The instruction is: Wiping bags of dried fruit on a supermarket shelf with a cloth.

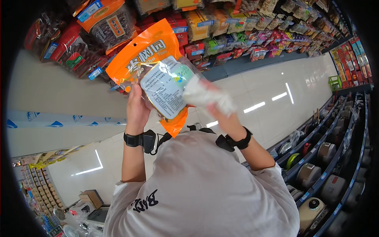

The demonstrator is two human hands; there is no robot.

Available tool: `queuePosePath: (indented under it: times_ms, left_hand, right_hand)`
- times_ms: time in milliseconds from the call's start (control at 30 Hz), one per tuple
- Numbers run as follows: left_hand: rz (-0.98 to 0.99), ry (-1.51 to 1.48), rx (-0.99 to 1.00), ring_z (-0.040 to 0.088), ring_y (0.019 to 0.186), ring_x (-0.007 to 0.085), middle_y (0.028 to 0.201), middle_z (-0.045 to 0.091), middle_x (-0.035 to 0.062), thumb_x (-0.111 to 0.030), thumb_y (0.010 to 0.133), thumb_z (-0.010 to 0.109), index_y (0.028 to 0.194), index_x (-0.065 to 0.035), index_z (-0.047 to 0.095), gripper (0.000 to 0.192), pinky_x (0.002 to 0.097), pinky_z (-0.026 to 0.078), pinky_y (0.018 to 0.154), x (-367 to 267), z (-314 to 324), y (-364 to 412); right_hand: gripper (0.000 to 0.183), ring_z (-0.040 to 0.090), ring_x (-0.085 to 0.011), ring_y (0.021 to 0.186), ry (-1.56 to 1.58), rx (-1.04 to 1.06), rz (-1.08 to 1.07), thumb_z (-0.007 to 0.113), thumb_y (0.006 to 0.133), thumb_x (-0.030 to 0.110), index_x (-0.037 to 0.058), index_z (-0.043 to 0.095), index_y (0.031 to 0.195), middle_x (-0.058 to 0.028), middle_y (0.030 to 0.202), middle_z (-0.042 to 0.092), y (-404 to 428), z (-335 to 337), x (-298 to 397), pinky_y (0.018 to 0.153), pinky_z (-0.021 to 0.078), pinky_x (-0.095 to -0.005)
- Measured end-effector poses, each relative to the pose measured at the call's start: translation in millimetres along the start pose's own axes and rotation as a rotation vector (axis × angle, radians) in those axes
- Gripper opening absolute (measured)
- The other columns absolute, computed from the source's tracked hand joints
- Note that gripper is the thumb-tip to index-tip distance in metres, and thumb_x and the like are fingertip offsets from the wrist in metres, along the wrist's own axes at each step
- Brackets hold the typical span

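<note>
My left hand [138, 108] grips the left edge of an orange plastic food pouch [158, 44], thumb on its front. A pale printed label [161, 89] fills the middle of the side facing me, with a clear window around part of it. My right hand [220, 111] is blurred by motion and holds a crumpled white tissue or cloth [204, 93] against or just over the pouch's right side; contact cannot be told. Both wrists wear black straps with small black boxes.
Hanging bags of dried food [111, 28] with blue price tags line the shelf ahead. Shelves of small appliances such as rice cookers [309, 173] stand at the right. A cardboard box [91, 199] sits lower left. Between the shelves runs a glossy tiled floor [251, 86].
</note>
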State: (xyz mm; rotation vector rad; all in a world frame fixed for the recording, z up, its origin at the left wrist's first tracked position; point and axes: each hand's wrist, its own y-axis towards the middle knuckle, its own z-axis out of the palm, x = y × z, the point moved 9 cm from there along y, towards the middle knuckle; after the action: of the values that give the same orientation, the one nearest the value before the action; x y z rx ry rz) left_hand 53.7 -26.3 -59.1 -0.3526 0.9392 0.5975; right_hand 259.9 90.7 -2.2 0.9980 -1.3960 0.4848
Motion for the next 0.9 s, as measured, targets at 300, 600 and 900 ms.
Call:
queuePosePath:
  times_ms: [300, 600, 900]
  left_hand:
    - [-0.066, 0.212, 0.049, 0.051, 0.124, 0.0187, 0.137, 0.052, 0.0097, -0.037, 0.104, 0.041, 0.14, 0.0011, 0.041, 0.052, 0.0357, 0.04, 0.105, 41, 45, -18]
    - [-0.068, 0.243, 0.095, 0.047, 0.129, 0.0212, 0.141, 0.05, 0.011, -0.045, 0.104, 0.038, 0.141, 0.0017, 0.041, 0.06, 0.0373, 0.035, 0.108, 67, 81, -17]
    - [-0.206, 0.201, 0.211, 0.039, 0.137, 0.0252, 0.15, 0.037, 0.0117, -0.057, 0.098, 0.039, 0.149, 0.002, 0.024, 0.079, 0.0431, 0.032, 0.111, 78, 91, -27]
  right_hand:
    - [0.055, 0.047, -0.0265, 0.132, 1.251, -0.151, 0.388, 0.039, 0.101, 0.036, 0.003, 0.036, 0.144, -0.0101, 0.143, 0.049, 1, -61, -68, 0.11, 0.0365, -0.0402]
    - [0.064, 0.044, -0.0381, 0.131, -0.514, -0.091, -0.436, 0.068, 0.08, 0.012, 0.0049, 0.045, 0.14, -0.0177, 0.141, 0.048, 6, -56, 18, 0.109, 0.0373, -0.0436]
    - [0.07, 0.041, -0.038, 0.133, -0.55, 0.052, -0.372, 0.069, 0.074, 0.004, 0.0044, 0.045, 0.139, -0.0163, 0.147, 0.041, 13, -42, -2, 0.108, 0.0388, -0.0438]
